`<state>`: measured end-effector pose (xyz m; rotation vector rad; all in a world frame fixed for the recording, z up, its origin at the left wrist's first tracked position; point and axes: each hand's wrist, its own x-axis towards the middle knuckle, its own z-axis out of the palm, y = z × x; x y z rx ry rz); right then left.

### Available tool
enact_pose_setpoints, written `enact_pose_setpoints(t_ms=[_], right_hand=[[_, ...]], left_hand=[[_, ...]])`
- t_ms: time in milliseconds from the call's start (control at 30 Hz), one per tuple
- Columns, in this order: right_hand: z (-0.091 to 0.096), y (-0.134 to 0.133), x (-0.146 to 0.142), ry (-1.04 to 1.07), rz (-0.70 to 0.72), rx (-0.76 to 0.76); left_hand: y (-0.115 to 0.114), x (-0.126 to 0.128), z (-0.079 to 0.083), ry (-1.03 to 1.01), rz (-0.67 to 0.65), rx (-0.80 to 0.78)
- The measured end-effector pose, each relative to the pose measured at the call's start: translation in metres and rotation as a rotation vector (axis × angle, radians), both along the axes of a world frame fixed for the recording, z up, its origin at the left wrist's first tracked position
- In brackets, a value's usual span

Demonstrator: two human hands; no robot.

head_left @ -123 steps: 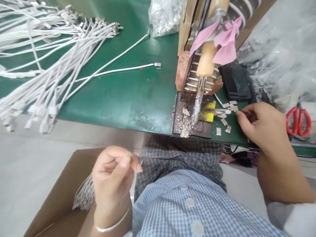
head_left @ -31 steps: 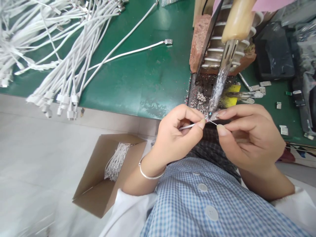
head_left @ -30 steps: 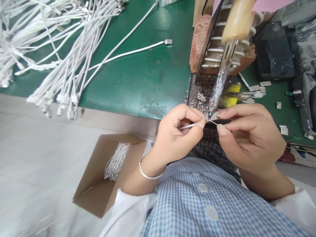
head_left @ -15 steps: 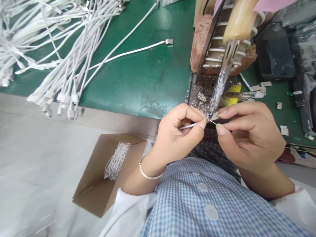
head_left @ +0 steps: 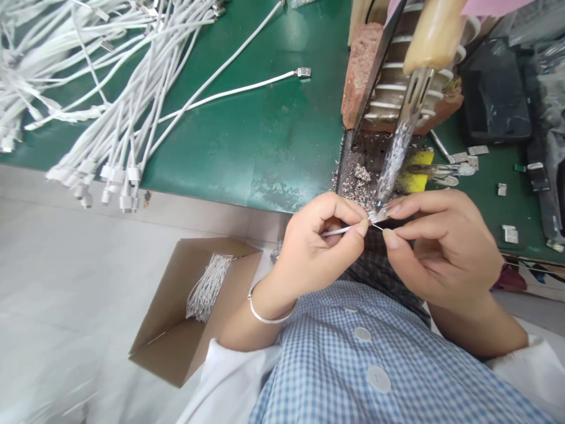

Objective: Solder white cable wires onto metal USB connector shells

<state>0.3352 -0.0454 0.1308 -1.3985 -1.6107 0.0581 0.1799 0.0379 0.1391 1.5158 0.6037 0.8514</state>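
Note:
My left hand (head_left: 324, 241) is closed, thumb and forefinger pinching a white cable (head_left: 338, 231) close to its end. My right hand (head_left: 441, 247) pinches a thin silvery wire (head_left: 377, 227), which looks like solder, between thumb and a finger. Its forefinger rests by a small metal piece (head_left: 380, 213) at the cable end; whether it touches is unclear. Just above the fingertips, a soldering iron (head_left: 392, 156) with a wooden handle (head_left: 435, 38) points downward, its tip close to the metal piece. The exact joint at the cable end is too small to make out.
White USB cables (head_left: 128, 112) lie heaped on the green table (head_left: 265, 147) at left. A brick (head_left: 362, 70) and white coil (head_left: 388, 88) surround the iron. Solder crumbs (head_left: 359, 179), a yellow sponge (head_left: 419, 171) and metal connector shells (head_left: 509, 234) lie nearby. A cardboard box (head_left: 168, 330) stands below.
Both hands have dropped slightly toward the body, away from the iron's tip, still holding the cable and the thin wire. More of the small metal piece shows now.

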Motion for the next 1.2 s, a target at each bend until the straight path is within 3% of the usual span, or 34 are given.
enact_pose_setpoints(t_ms=[400, 667, 1000, 1200], right_hand=[[0.000, -0.006, 0.004, 0.087, 0.081, -0.047], [0.001, -0.011, 0.007, 0.136, 0.172, -0.068], [-0.001, -0.008, 0.003, 0.037, 0.074, -0.047], [0.001, -0.001, 0.000, 0.012, 0.001, -0.016]], left_hand=[[-0.003, -0.006, -0.007, -0.086, -0.067, -0.111], [-0.001, -0.009, -0.007, -0.019, -0.159, -0.263], [0.004, -0.005, -0.001, 0.018, -0.068, -0.262], [0.015, -0.003, 0.011, 0.116, -0.124, -0.271]])
